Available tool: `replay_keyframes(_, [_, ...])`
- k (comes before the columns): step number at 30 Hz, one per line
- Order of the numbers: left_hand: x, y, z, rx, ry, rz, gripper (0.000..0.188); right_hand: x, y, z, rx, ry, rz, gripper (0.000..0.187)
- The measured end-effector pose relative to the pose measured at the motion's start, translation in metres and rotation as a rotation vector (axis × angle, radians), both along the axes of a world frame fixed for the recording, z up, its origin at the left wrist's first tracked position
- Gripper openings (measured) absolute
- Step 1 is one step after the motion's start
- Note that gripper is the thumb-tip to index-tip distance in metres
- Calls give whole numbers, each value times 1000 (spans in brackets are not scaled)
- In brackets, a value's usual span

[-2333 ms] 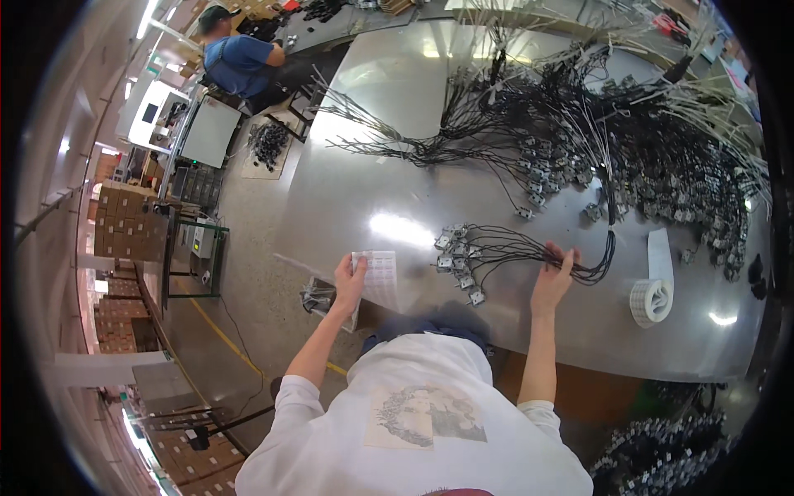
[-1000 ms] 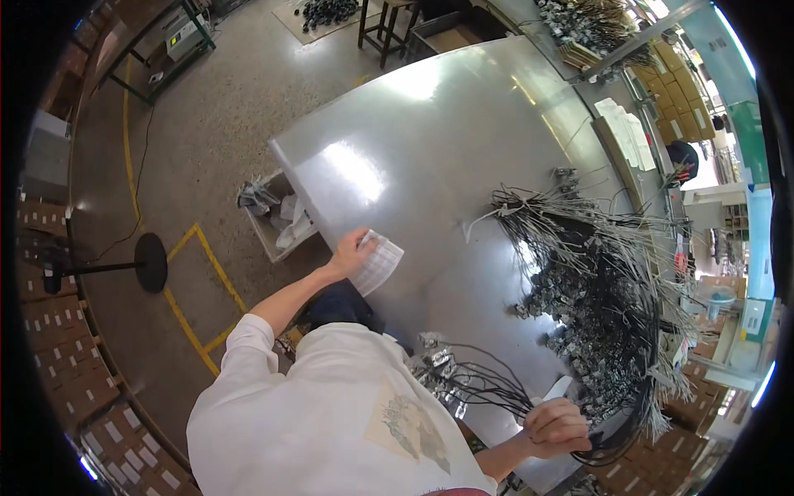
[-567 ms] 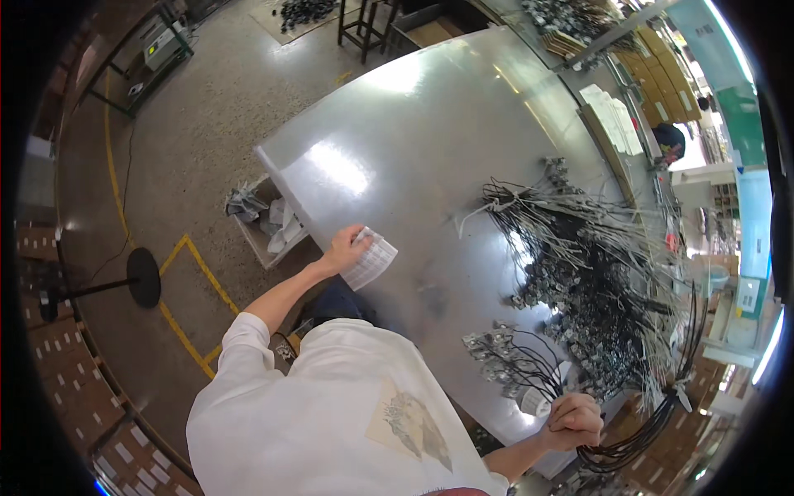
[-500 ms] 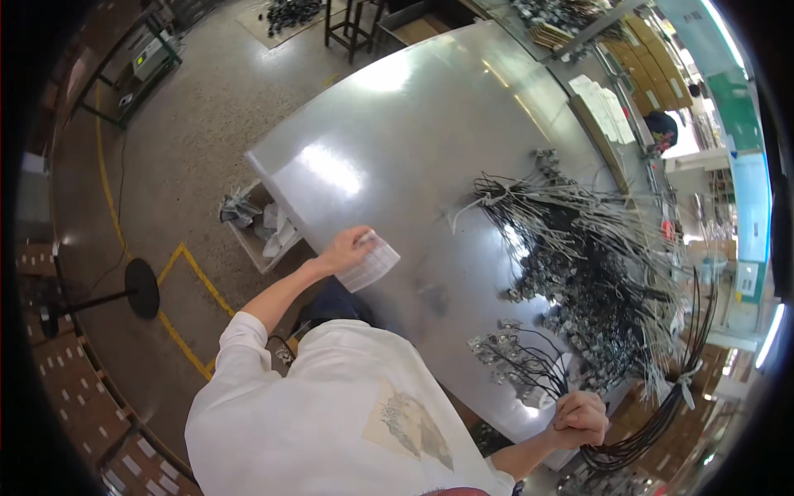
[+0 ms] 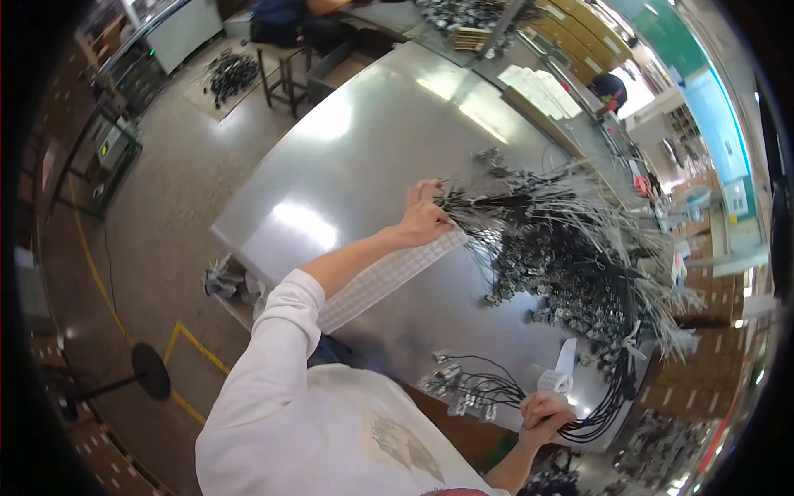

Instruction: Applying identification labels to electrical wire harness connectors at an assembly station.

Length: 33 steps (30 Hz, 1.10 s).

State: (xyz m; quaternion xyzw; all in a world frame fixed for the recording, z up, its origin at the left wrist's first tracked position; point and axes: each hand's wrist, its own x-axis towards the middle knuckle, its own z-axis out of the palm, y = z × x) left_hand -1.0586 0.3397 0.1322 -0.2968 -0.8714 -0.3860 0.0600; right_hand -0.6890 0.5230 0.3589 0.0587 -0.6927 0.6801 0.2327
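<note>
My left hand [image 5: 423, 217] is closed over the far end of a long white strip with a grid of small labels [image 5: 389, 277]. Its fingertips meet the loose ends of a heap of black and grey cables [image 5: 571, 240]; whether they grip any cable is hard to make out. At the lower right, my right hand [image 5: 546, 413] is wrapped round a bundle of black cables [image 5: 490, 382]. Metallic connectors [image 5: 447, 384] fan out from that bundle to the left, and its other part curves up the right side. Just above the right hand sits a white label roll [image 5: 556, 382].
A shiny metal table [image 5: 356, 165] carries the heap. Beyond it stand a dark stool [image 5: 285, 78] and a seated person [image 5: 298, 25]. A box with grey scraps [image 5: 227, 285] is by the table's left edge. A round black stand base [image 5: 150, 372] rests on the floor.
My left hand has moved right and away from me to the cable heap, and a longer strip now trails from it. My right hand has shifted left with its bundle, and the label roll shows clearly.
</note>
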Motion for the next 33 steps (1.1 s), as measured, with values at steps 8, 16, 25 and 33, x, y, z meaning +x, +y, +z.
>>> replay_keyframes(8, [-36,43,-72,194,-286,-331,19,4,2,-24,207,-220,-271,73])
replay_keyframes(16, [-79,114,-74,346,-280,-45,15,-18,49,-40,55,-246,-312,73])
replay_keyframes(25, [-198,124,-47,146,-588,-262,32,-66,105,-57,82,-366,-241,74])
replay_keyframes(33, [-177,91,-26,171,-650,-291,43,-78,116,-60,-8,-222,-168,73])
